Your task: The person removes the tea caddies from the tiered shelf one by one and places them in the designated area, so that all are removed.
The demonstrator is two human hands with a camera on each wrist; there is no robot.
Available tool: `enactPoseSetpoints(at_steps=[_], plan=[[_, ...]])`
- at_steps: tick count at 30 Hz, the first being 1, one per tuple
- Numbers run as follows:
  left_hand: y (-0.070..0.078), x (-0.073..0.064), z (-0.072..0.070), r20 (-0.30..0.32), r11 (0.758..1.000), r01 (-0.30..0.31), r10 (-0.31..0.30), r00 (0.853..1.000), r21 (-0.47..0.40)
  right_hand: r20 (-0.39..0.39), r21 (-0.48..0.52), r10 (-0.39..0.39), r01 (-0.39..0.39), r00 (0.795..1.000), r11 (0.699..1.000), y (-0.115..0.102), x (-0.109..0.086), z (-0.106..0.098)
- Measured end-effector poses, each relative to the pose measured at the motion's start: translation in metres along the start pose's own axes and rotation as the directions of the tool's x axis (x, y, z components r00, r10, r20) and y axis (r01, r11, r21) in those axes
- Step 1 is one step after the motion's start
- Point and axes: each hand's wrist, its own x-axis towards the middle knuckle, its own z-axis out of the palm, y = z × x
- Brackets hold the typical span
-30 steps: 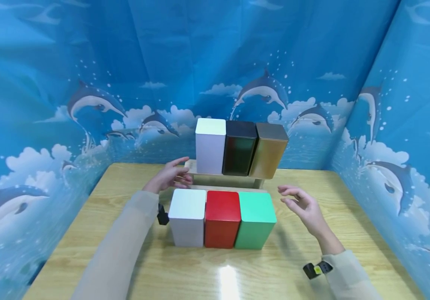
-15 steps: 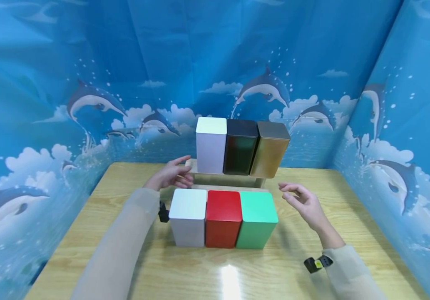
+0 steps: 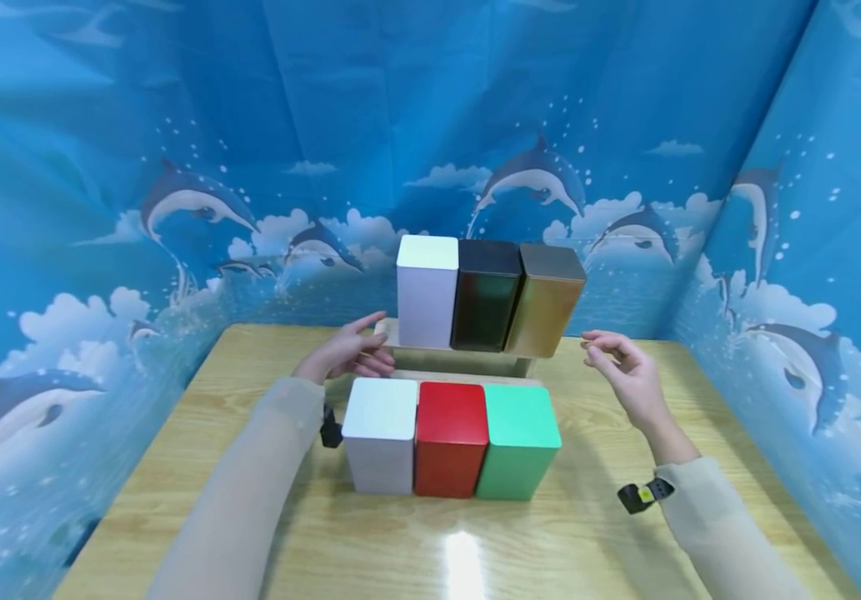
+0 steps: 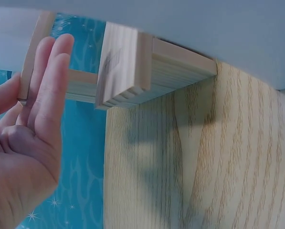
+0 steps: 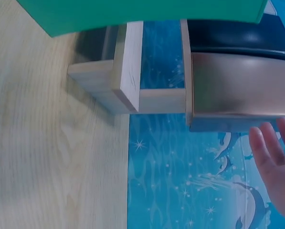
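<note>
A two-tier wooden rack [image 3: 448,361] stands on the table. My left hand [image 3: 346,352] holds the left end of its upper board [image 4: 35,57], thumb on one face and fingers on the other. On that upper board stand a white tin box [image 3: 426,304], a black one [image 3: 486,308] and a gold-brown one [image 3: 546,312]. A second white box [image 3: 380,458], a red box [image 3: 451,462] and a green box [image 3: 518,467] make up the lower row. My right hand [image 3: 634,379] hovers to the right of the rack, fingers loosely bent, near the gold-brown box but apart from it.
The wood-grain table [image 3: 197,467] carries the rack. Blue dolphin-print cloth [image 3: 340,150] rises behind the table and along both sides. A black strap device [image 3: 646,494] sits on my right wrist.
My right hand has moved forward and slightly right, to beside the upper row. The left hand keeps its hold on the board. The boxes stay in place, apart from a slight view shift.
</note>
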Motion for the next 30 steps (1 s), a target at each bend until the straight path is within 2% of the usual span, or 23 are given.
enactPoseSetpoints(at_steps=[6, 11, 16, 20, 26, 30], plan=[[-0.003, -0.001, 0.001, -0.012, 1.000, 0.000, 0.000, 1.000, -0.023, -0.074, -0.029, -0.024, 0.022, 0.997, 0.999, 0.001, 0.011, -0.007], [-0.003, 0.000, 0.001, -0.014, 0.999, -0.008, 0.007, 1.000, -0.042, -0.101, -0.099, -0.005, -0.005, 0.995, 0.995, -0.001, 0.021, -0.014], [-0.004, 0.003, -0.001, -0.030, 0.998, -0.024, 0.023, 0.999, -0.051, -0.122, -0.210, 0.033, -0.058, 0.992, 0.976, -0.002, 0.029, -0.017], [-0.005, 0.003, -0.002, -0.032, 0.998, -0.026, 0.024, 0.999, -0.049, -0.142, -0.245, 0.043, -0.077, 0.989, 0.966, -0.010, 0.036, -0.014], [-0.006, 0.002, -0.001, -0.003, 0.999, -0.035, 0.035, 0.999, -0.023, -0.117, -0.369, 0.065, -0.104, 0.991, 0.923, -0.026, 0.045, -0.010], [-0.007, 0.003, 0.001, -0.007, 0.999, -0.033, 0.033, 0.999, -0.025, -0.103, -0.372, 0.093, -0.125, 0.990, 0.920, -0.018, 0.054, -0.016]])
